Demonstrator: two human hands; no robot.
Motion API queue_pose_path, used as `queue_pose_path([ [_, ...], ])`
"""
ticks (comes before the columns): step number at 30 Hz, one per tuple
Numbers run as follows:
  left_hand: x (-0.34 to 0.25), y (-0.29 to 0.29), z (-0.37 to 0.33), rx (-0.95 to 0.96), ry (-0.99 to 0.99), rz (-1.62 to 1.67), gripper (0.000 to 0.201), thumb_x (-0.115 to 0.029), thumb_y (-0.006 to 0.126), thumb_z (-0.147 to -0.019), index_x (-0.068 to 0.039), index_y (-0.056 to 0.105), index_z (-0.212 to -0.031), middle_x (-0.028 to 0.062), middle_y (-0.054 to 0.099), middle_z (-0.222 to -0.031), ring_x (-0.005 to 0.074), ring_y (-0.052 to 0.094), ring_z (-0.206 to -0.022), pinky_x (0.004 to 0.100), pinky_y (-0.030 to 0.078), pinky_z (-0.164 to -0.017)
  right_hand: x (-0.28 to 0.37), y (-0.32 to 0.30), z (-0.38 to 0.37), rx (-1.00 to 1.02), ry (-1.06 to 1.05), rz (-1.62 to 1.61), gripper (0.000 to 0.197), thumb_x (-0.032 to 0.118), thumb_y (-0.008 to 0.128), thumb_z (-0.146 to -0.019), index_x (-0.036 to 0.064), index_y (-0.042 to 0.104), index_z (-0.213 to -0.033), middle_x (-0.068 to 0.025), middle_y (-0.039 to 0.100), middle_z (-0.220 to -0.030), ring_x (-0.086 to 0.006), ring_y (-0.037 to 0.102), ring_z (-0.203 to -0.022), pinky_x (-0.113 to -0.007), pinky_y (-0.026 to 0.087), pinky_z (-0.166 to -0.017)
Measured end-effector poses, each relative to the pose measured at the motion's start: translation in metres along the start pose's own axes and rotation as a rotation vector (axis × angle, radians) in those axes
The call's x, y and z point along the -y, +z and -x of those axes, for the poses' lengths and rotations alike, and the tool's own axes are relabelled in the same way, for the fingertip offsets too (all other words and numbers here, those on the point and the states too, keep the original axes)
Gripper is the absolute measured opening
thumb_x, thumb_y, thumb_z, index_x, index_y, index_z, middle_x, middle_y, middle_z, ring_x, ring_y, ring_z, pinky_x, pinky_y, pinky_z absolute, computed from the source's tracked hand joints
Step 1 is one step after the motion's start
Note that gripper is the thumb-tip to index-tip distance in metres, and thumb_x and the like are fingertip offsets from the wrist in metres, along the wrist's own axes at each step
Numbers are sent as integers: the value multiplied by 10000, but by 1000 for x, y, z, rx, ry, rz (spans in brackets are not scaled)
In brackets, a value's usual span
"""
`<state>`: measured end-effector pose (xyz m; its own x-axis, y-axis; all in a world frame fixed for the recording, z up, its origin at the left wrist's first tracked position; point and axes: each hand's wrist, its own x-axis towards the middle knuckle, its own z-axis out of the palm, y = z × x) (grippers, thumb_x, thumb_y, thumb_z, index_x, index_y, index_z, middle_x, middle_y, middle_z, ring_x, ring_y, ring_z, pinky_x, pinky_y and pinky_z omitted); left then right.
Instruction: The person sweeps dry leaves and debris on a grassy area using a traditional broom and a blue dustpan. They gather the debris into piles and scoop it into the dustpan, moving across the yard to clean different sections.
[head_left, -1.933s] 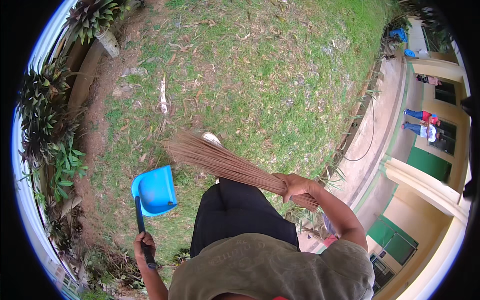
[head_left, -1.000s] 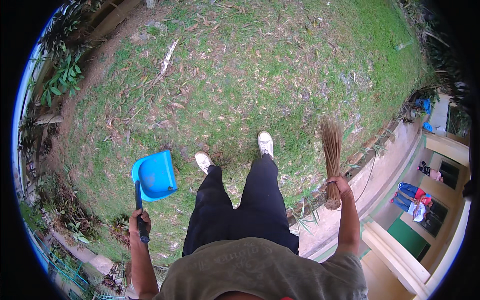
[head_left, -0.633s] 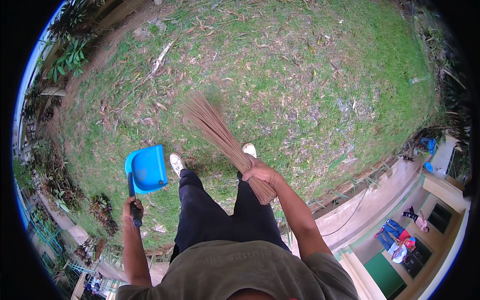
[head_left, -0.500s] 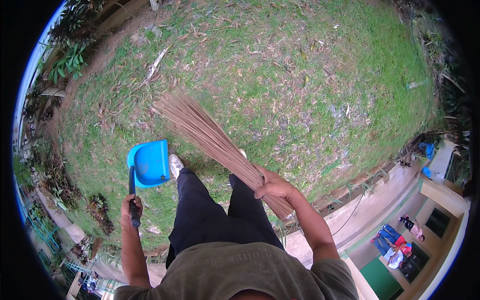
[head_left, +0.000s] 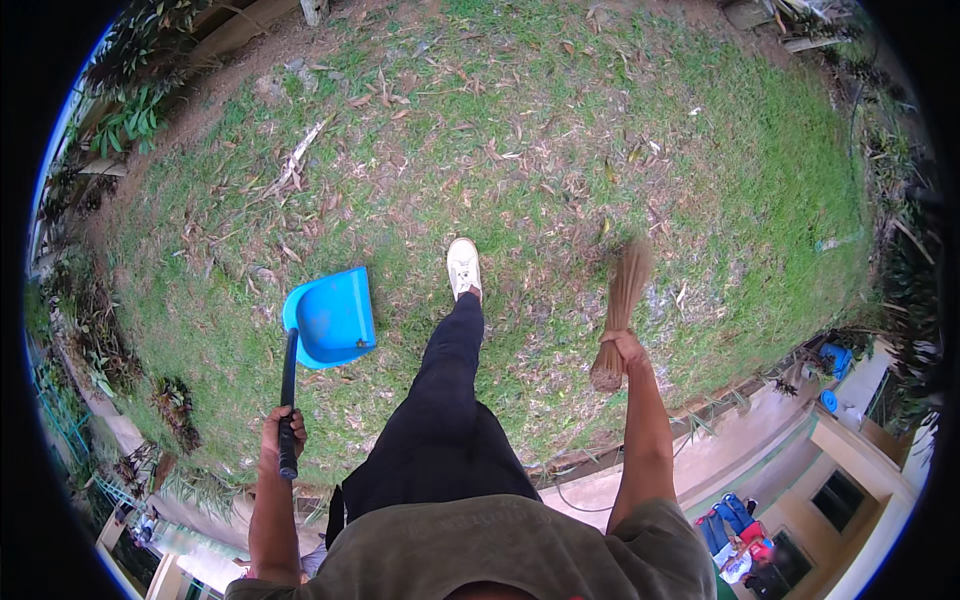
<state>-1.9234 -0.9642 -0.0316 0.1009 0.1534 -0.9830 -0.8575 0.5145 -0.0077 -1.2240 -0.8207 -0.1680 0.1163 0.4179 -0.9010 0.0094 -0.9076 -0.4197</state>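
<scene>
My left hand (head_left: 284, 432) is closed around the black handle of a blue dustpan (head_left: 335, 315), whose pan hangs over the grass to the left of my legs. My right hand (head_left: 625, 348) grips a stick broom (head_left: 628, 285) made of thin brown bristles, near its bound end. The broom is out to my right, its bristle tips pointing away from me over the lawn. A small dark bit shows at the pan's right corner. One white shoe (head_left: 463, 264) is forward on the grass between the two tools.
Dry leaves lie across the lawn (head_left: 520, 160), with a long pale dried leaf (head_left: 300, 155) at far left. Plants line both sides. Behind me are a paved walkway (head_left: 720, 450), a building and several people (head_left: 735, 540). Blue containers (head_left: 834, 358) stand at right.
The broom has swung from in front of my legs out to the right with my right hand. A shoe has stepped forward. The dustpan has shifted slightly right, still in my left hand.
</scene>
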Motion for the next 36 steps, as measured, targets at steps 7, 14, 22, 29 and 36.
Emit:
queue_pose_path([
  [7,-6,86,-24,-3,-104,4,196,-213,590,-814,-36,509,-793,13,501,-593,122,509,-494,241,473,-484,153,71,109,464,-106,541,1059,103,733,-490,-2,229,-1415,-160,548,-1140,-252,542,-1009,-311,431,-885],
  [14,22,163,-25,-115,-108,-26,224,-246,594,-812,-37,515,-798,16,524,-633,132,525,-509,268,461,-463,225,-79,100,64,9,35,865,48,680,-550,62,336,-1344,-113,574,-915,-245,602,-738,-355,529,-658],
  [22,76,258,-70,-134,-32,-234,293,-374,556,-874,-90,513,-815,16,511,-611,135,492,-482,291,424,-432,258,-38,-73,136,30,144,474,-1,706,-592,-22,511,-1024,-79,557,-820,-213,590,-738,-359,501,-634],
  [29,122,347,-97,-247,205,-197,252,-306,579,-878,-90,483,-791,14,486,-620,130,486,-472,284,417,-403,336,-136,24,667,-9,540,969,118,744,-510,14,317,-1374,-172,531,-1167,-243,524,-1056,-314,411,-917],
  [36,126,368,-109,-120,190,-95,263,-322,598,-866,-86,507,-797,14,508,-643,126,495,-486,281,417,-403,283,-325,88,-45,16,-36,733,69,690,-577,32,382,-1242,-140,585,-920,-251,614,-751,-361,528,-709],
])
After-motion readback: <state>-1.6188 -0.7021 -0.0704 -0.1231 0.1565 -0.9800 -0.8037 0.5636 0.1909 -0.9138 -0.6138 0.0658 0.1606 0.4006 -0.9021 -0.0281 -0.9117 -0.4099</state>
